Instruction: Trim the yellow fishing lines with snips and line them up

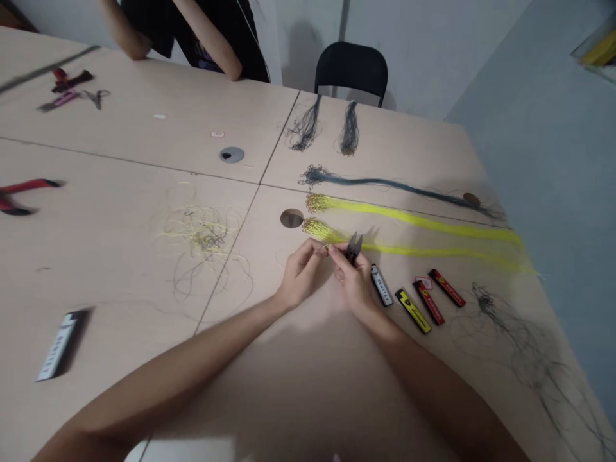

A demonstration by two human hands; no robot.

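Note:
My left hand (301,270) is closed in a pinch on a small yellow loop of line (326,246). The fingertips of my right hand (357,281) meet it at the same loop. Held in my right hand too are dark thread snips (355,246), their blades pointing up and away from me. Just beyond my hands lies a bundle of yellow lines (433,250) with small gold-coloured hooks at its left end. A second yellow bundle (414,219) runs alongside it, farther back. What the fingertips hide of the loop I cannot make out.
Lighters (412,310) in several colours lie right of my hands; a white one (60,346) is at left. Loose line tangles (199,234) sit on both sides. Dark line bundles (385,183) lie farther back. Red-handled pliers (24,192) are at left. A person (192,38) leans on the far edge.

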